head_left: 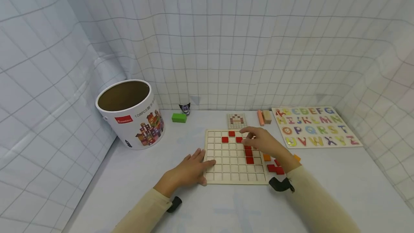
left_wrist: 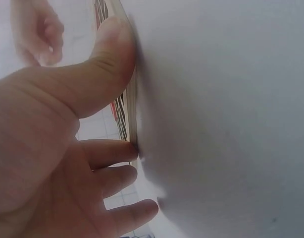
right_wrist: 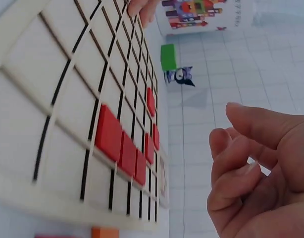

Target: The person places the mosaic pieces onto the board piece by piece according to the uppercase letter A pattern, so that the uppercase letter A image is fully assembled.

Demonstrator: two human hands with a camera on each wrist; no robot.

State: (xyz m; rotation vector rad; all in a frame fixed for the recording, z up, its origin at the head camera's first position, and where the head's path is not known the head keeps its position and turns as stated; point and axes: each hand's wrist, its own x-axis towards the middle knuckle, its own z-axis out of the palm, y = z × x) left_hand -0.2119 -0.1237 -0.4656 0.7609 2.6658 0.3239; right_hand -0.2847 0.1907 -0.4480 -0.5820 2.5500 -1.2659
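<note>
A wooden grid board (head_left: pixel 226 176) lies flat in the middle of the table in the head view. Several red square tiles (head_left: pixel 249 160) sit in its cells; the right wrist view shows three red tiles (right_wrist: pixel 108 133) in a row and more beyond. My left hand (head_left: pixel 191 170) rests at the board's left edge, fingers spread; in the left wrist view the thumb (left_wrist: pixel 112 54) touches the board's side. Over the board's upper right hovers my right hand (head_left: pixel 260 141), fingers loosely bent and thumb apart from the index finger. No tile shows between them.
Loose red tiles (head_left: pixel 279 170) and orange tiles (head_left: pixel 266 157) lie right of the board. Behind it are a pattern card (head_left: pixel 237 120), an orange-pink block (head_left: pixel 260 118) and a wooden block (head_left: pixel 266 117). An alphabet board (head_left: pixel 323 143) lies right, a white bucket (head_left: pixel 129 132) stands left, near a green block (head_left: pixel 179 118).
</note>
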